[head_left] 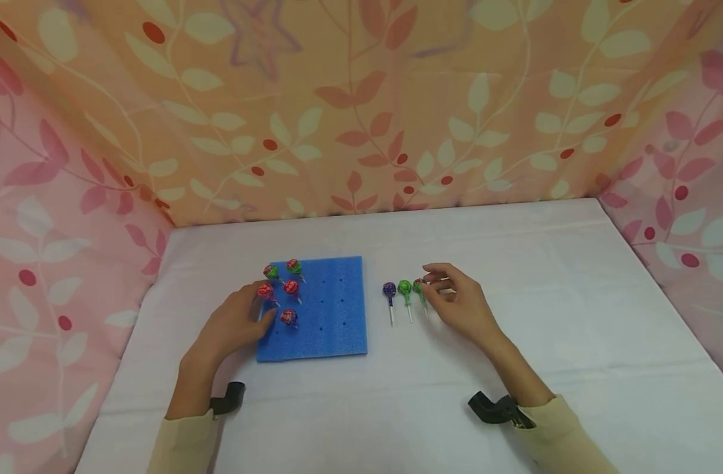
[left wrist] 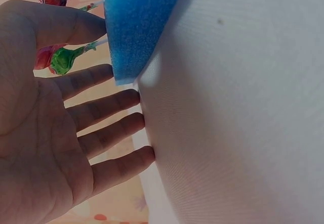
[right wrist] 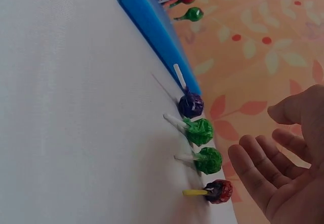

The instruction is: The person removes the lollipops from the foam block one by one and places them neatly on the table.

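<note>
A blue foam board (head_left: 338, 342) with rows of small holes lies on the table. Several wrapped lollipops stand in its left part, among them a red one (head_left: 291, 287) and a red-and-purple one (head_left: 288, 317). My left hand (head_left: 234, 322) rests at the board's left edge, fingers extended, thumb by the board's face. To the right, a purple lollipop (right wrist: 191, 104), two green ones (right wrist: 200, 131) and a dark red one with a yellow stick (right wrist: 219, 191) lie in a row. My right hand (head_left: 463, 305) hovers over that row's right end, fingers loosely bent and holding nothing, partly hiding it in the head view.
A white cloth covers the table (head_left: 361, 415). Behind it hangs an orange leaf-patterned curtain (head_left: 367, 131), with pink patterned cloth (head_left: 53, 250) at both sides. Black wrist mounts (head_left: 494, 408) sit at the cuffs of both beige sleeves.
</note>
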A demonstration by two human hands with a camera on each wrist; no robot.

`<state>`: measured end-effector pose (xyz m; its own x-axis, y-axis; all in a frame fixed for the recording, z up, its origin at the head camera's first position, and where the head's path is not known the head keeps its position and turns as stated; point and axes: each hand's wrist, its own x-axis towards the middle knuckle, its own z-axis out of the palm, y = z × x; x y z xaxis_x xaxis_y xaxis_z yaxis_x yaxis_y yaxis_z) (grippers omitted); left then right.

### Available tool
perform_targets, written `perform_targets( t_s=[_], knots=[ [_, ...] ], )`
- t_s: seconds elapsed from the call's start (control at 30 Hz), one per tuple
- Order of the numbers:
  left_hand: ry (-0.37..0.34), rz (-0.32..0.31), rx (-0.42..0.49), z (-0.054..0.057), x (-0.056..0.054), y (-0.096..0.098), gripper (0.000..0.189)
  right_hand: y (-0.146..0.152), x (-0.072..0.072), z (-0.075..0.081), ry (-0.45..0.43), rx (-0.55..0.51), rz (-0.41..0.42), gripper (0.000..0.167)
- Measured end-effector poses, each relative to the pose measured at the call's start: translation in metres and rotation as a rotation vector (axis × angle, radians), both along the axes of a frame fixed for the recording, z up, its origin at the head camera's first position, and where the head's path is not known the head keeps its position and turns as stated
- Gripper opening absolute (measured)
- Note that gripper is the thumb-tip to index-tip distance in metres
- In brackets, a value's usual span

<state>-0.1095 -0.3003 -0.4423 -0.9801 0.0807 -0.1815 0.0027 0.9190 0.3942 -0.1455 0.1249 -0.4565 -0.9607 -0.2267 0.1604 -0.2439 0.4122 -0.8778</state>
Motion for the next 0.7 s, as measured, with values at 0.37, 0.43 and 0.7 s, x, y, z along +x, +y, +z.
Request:
perform_targets(
  t_s=[0.37,0.43,0.7],
  knots=[
    [-0.001,0.000,-0.007,0.000,0.000,0.001,0.069,-0.023,0.010,-0.006,0.091,-0.025,0.140,0.037],
    [-0.002,0.000,-0.009,0.000,0.000,0.001,0.070,-0.029,0.011,-0.007,0.093,-0.035,0.165,0.036],
    [0.002,0.005,-0.021,-0.002,-0.001,0.000,0.071,-0.055,0.014,-0.010,0.095,-0.064,0.267,0.037]
  ],
)
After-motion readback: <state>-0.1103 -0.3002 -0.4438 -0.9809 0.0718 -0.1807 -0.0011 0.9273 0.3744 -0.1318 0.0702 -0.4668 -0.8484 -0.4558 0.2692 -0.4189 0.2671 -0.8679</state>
